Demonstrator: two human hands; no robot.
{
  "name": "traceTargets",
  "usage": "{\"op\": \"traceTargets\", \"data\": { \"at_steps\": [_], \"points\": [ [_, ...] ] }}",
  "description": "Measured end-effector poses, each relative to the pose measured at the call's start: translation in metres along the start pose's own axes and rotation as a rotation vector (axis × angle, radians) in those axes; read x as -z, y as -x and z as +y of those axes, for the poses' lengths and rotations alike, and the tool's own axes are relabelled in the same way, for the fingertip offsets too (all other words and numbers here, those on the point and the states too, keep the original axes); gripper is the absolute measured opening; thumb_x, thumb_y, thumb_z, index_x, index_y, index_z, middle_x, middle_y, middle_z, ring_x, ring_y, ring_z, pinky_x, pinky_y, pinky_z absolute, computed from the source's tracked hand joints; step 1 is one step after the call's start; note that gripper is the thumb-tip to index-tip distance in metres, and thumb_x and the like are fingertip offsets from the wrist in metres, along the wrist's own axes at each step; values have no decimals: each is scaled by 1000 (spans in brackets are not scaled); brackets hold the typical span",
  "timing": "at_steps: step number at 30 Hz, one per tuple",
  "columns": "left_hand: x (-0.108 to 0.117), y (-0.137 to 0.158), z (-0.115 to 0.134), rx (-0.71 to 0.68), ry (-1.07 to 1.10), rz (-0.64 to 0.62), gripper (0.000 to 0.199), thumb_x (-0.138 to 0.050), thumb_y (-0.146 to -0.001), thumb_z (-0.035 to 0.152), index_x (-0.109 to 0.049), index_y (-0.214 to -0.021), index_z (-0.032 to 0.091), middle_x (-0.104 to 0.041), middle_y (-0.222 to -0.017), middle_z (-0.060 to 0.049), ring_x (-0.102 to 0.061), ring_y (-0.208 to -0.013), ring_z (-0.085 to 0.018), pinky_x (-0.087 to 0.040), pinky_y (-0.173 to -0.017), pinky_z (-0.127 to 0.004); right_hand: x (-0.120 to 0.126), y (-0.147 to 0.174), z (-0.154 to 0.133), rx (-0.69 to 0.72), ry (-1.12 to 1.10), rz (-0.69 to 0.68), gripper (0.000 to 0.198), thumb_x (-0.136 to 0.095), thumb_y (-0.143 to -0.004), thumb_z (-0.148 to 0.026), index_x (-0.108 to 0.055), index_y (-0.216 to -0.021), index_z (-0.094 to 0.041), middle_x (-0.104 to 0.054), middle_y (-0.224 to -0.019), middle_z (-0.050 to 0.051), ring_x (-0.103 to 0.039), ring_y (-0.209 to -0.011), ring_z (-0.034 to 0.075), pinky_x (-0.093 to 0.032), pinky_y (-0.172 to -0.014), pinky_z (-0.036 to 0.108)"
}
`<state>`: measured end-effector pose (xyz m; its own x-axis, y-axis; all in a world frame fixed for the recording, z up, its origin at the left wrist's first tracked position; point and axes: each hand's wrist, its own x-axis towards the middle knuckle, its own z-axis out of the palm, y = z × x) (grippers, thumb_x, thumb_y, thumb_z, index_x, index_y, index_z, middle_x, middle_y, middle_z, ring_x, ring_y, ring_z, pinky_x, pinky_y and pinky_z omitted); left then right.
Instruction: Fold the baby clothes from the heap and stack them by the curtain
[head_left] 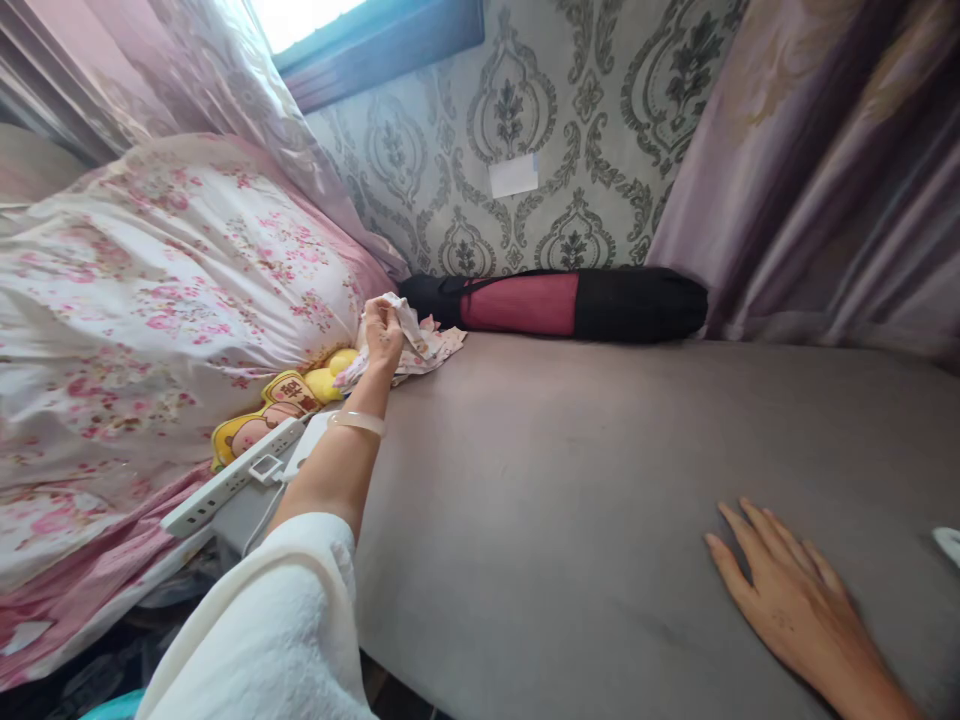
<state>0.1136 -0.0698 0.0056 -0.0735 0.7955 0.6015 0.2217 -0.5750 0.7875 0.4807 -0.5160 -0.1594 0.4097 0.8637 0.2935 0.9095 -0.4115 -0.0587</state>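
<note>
My left hand [384,332] reaches to the far left corner of the grey surface [570,480], its fingers closed on a crumpled white cloth with a pinkish print [424,350]. Part of the cloth lies on the surface and part is bunched up at my fingers. Just this side of the cloth are yellow plush toys [292,390]. My right hand [787,580] is at the right, palm down over the grey surface, with its fingers spread and nothing in them.
A black and red long bag [525,305] lies along the wall. At the left are a white power strip [232,480] with a plug and cable, and bedding with pink flowers [165,300]. Purple curtains [810,180] hang at the right. A white object [948,543] shows at the right edge.
</note>
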Motion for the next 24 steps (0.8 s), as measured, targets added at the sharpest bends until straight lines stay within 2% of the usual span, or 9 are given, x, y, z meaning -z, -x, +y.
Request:
{"op": "traceTargets", "data": {
  "at_steps": [2, 4, 7, 10, 14, 19, 24],
  "points": [
    [-16, 1, 9, -78, 70, 49, 19, -59, -88, 36, -47, -93, 22, -49, -77, 2, -52, -71, -13, -43, -68, -25, 0, 0, -1, -4, 5, 1, 77, -14, -91, -54, -56, -133, -6, -49, -143, 19, -41, -136, 35, -31, -110, 54],
    [-28, 2, 22, -124, 131, 22, 23, -64, -85, 40, -49, -90, 22, -49, -76, 2, -52, -69, -12, -43, -64, -24, 1, 0, -2, -7, 14, 0, 77, -13, -91, -53, -57, -133, -6, -50, -143, 18, -41, -136, 34, -31, -111, 53],
    [-41, 8, 47, -119, 268, -98, 27, -70, -80, 41, -53, -89, 23, -52, -81, 2, -54, -68, -11, -45, -61, -22, 3, -1, -3, -17, 24, -7, 76, -13, -91, -52, -57, -133, -7, -50, -143, 17, -42, -136, 33, -31, -111, 52],
    [-50, 21, 74, -43, 499, -281, 27, -74, -78, 39, -53, -88, 24, -56, -85, 3, -56, -65, -9, -47, -59, -21, 4, 0, -4, -29, 22, -17, 74, -14, -92, -51, -57, -134, -8, -50, -144, 16, -42, -136, 32, -32, -111, 53],
    [-60, 44, 101, 63, 772, -463, 26, -74, -78, 34, -52, -89, 25, -61, -83, 3, -63, -74, -12, -53, -69, -24, 4, 1, -4, -33, 14, -16, 70, -17, -93, -49, -57, -135, -10, -48, -146, 16, -40, -138, 31, -30, -113, 52],
    [-74, 67, 116, 187, 943, -506, 19, -70, -78, 25, -55, -89, 23, -62, -77, 5, -62, -66, -11, -54, -68, -23, 5, 1, -5, -27, 3, -10, 67, -20, -94, -48, -56, -135, -9, -48, -146, 16, -40, -137, 32, -30, -112, 53],
    [-90, 91, 129, 296, 862, -454, 13, -62, -84, 31, -58, -93, 23, -65, -80, 1, -67, -76, -15, -56, -74, -28, 8, 3, -6, -39, -24, -37, 64, -21, -96, -47, -55, -137, -11, -46, -147, 15, -39, -139, 31, -28, -114, 53]
  ]
}}
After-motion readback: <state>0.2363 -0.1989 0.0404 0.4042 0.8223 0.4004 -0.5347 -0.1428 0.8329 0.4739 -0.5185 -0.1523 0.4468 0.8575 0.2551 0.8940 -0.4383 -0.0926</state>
